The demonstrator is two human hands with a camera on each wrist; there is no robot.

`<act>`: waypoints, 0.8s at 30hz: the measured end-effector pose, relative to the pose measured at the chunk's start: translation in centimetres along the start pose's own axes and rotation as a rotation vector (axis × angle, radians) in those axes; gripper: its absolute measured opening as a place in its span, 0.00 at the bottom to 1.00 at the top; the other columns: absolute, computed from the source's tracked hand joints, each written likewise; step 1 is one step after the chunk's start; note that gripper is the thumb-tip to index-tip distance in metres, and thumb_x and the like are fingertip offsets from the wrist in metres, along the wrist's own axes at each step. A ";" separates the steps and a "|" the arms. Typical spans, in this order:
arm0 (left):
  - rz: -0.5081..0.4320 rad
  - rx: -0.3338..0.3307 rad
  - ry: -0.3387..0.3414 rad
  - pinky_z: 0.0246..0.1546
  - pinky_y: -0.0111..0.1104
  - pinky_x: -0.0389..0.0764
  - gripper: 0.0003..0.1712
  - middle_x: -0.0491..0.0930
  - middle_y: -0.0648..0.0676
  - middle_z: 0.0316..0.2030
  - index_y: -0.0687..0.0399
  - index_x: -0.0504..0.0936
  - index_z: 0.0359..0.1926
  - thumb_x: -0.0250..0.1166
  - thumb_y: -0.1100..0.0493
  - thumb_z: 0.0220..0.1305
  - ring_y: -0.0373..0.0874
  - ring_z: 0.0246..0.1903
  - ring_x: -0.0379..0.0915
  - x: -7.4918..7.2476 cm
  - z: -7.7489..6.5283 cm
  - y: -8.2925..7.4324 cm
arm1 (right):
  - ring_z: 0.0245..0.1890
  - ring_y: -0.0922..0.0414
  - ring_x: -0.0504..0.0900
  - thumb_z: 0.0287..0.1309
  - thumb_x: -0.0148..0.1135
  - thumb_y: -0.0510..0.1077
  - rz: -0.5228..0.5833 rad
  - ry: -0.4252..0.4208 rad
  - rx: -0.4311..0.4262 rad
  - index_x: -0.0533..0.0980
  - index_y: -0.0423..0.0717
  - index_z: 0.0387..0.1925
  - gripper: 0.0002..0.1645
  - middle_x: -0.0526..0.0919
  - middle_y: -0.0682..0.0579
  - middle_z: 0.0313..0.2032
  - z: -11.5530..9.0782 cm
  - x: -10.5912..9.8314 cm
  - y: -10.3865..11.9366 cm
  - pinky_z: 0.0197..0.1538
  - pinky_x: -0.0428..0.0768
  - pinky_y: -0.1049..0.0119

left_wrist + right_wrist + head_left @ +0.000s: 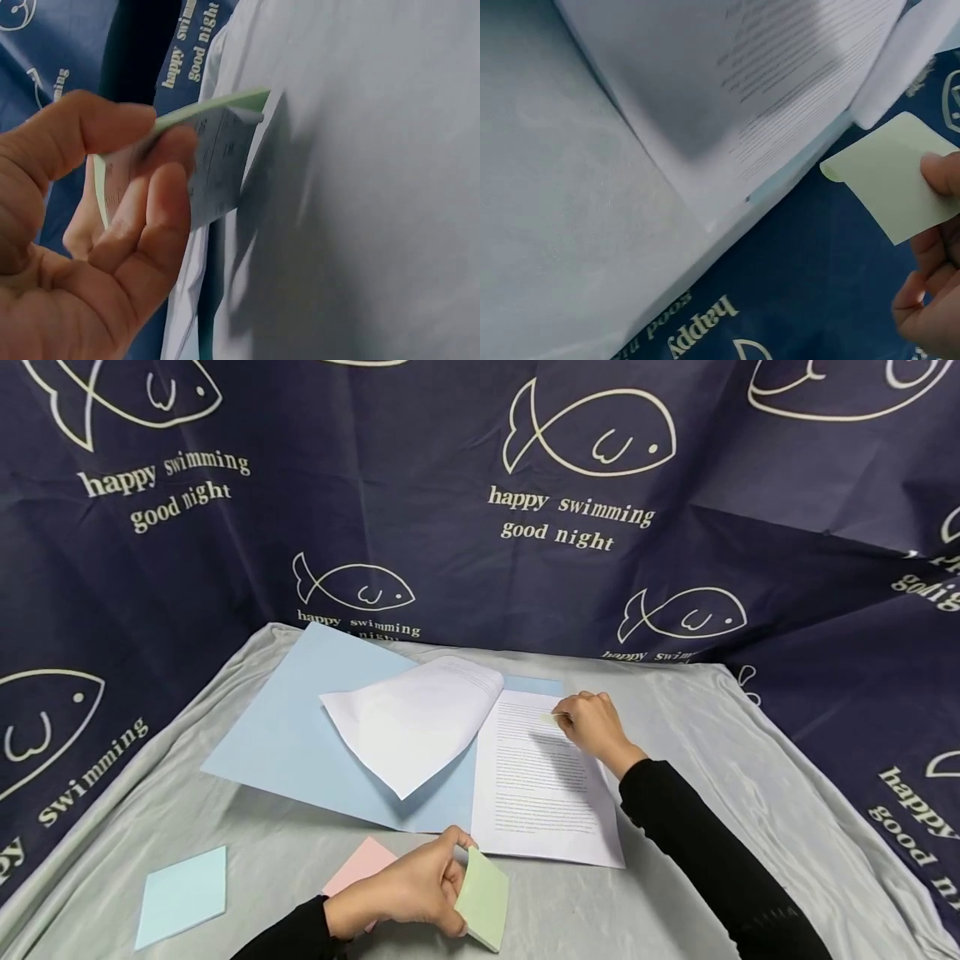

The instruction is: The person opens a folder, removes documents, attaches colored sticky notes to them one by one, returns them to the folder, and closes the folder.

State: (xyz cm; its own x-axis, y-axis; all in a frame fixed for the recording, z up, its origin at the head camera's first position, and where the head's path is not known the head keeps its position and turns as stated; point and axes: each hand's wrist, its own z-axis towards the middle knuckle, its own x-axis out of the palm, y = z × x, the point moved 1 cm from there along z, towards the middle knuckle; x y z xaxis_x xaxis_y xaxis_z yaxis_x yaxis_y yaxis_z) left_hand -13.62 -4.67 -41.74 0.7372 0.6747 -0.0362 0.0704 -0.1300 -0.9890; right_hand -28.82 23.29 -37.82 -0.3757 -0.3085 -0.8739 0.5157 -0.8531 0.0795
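A pad of green sticky notes (483,900) is gripped in my left hand (420,881), thumb on one side and fingers on the other. The left wrist view shows the printed backing (217,165) of that pad. Over the upper part of a printed page (543,777), my right hand (596,727) pinches a single pale green sticky note (892,172) by its edge; one corner of the note curls. The page belongs to papers in an open light blue folder (277,735). Turned-over sheets (412,718) bow up above the folder's left side.
A light blue sticky note pad (182,896) lies at the front left. Partly behind my left hand is a pink pad (360,864). Grey cloth (697,735) covers the table, and a dark blue fish-print curtain (450,527) hangs around the back and sides.
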 end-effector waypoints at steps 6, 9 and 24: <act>0.264 -0.001 -0.072 0.14 0.24 0.60 0.52 0.69 0.45 0.14 0.64 0.57 0.61 0.67 0.78 0.27 0.33 0.12 0.60 0.2 -0.6 -0.1 | 0.29 0.53 0.77 0.52 0.61 0.32 -0.081 0.080 0.015 0.85 0.46 0.33 0.11 0.84 0.52 0.31 1.5 1.9 -1.4 0.33 0.64 0.59; 0.367 -0.008 -0.076 0.14 0.25 0.62 0.48 0.70 0.44 0.16 0.59 0.64 0.59 0.69 0.76 0.28 0.32 0.14 0.61 0.2 -0.9 -0.2 | 0.27 0.53 0.76 0.52 0.59 0.32 -0.120 0.087 0.020 0.85 0.47 0.32 0.12 0.84 0.52 0.29 2.2 2.6 -1.8 0.34 0.65 0.59; 0.641 -0.088 -0.079 0.15 0.26 0.72 0.36 0.72 0.43 0.19 0.59 0.76 0.51 0.74 0.65 0.33 0.30 0.11 0.67 0.7 -1.2 0.1 | 0.30 0.52 0.77 0.54 0.62 0.36 -0.213 0.170 0.033 0.85 0.50 0.33 0.09 0.84 0.53 0.30 5.0 5.1 -2.1 0.37 0.66 0.56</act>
State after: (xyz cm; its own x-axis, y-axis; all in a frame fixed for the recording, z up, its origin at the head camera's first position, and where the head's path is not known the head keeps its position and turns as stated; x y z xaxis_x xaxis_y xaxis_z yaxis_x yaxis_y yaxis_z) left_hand -12.31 -5.07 -41.74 0.5999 0.4945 -0.6290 -0.3100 -0.5810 -0.7525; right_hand -35.67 21.39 -39.99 -0.3368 -0.0479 -0.9404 0.4120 -0.9055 -0.1015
